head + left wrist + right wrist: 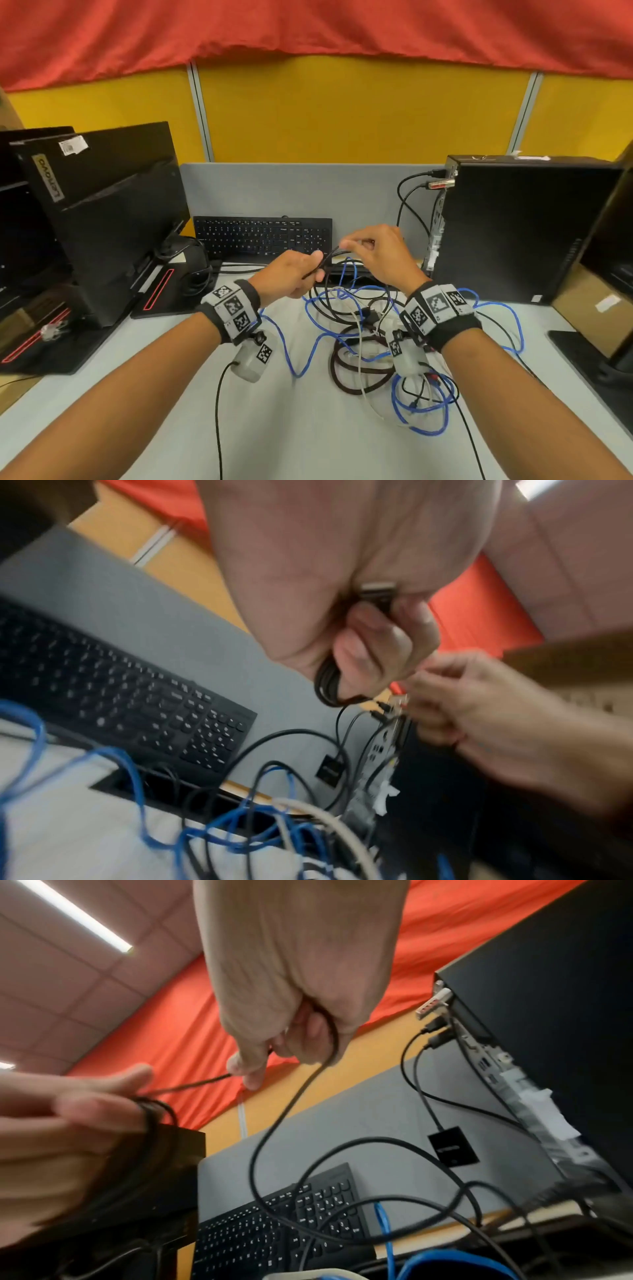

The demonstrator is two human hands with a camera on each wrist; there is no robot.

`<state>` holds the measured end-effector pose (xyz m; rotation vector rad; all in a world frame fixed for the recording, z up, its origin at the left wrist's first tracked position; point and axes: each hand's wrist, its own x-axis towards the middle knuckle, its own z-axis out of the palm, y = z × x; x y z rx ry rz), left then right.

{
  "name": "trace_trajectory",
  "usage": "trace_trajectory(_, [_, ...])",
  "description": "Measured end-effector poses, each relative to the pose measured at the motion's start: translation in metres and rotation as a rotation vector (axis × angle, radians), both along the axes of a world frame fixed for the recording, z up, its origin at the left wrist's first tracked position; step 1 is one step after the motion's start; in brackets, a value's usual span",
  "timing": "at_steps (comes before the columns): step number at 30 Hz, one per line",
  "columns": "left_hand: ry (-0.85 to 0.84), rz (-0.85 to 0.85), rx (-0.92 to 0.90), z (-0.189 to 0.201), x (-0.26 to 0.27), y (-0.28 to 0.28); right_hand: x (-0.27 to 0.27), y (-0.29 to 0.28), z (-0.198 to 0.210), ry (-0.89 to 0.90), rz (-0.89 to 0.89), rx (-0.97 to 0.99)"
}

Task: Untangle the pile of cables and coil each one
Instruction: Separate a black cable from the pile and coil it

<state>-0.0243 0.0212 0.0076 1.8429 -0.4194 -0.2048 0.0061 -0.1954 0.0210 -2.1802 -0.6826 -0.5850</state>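
Note:
A tangled pile of cables (363,329) lies on the desk: a blue one (291,349), a dark braided one (352,377), a white one and black ones. My left hand (294,274) grips several loops of a thin black cable (327,685), with a plug end (377,588) showing in the fist. My right hand (373,253) is just to its right, above the pile, pinching the same black cable (284,1123) as it runs through the curled fingers and hangs down to the desk.
A black keyboard (263,236) stands behind the hands. A monitor (109,212) is at the left. A black computer case (520,226) with plugged-in cables stands at the right, another monitor base (589,356) further right. Grey desk surface (308,428) lies in front.

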Motion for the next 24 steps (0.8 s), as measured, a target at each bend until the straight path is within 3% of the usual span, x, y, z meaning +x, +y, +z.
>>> trace_trajectory(2, [0.105,-0.056,-0.148,0.008,-0.003,0.003,0.007,-0.004,-0.008,0.007,-0.057,0.045])
trace_trajectory(6, [0.191,-0.082,-0.343,0.014,-0.002,0.005,0.012,-0.002,-0.022,0.036,-0.166,-0.088])
trace_trajectory(12, [0.177,0.021,-0.264,0.009,-0.001,0.012,0.01,-0.009,-0.015,-0.054,-0.188,-0.049])
trace_trajectory(15, [0.202,0.087,-0.526,0.011,-0.002,-0.001,0.004,0.006,-0.018,0.044,-0.174,-0.303])
trace_trajectory(18, [0.147,0.206,-0.727,0.014,0.002,-0.018,-0.012,0.036,-0.03,0.182,0.0,-0.626])
trace_trajectory(20, [0.046,0.226,-0.627,0.009,0.005,-0.023,-0.023,0.047,-0.033,0.214,0.114,-0.675])
trace_trajectory(24, [-0.18,0.235,-0.089,-0.006,0.002,-0.015,-0.028,0.039,-0.02,0.196,0.182,-0.59])
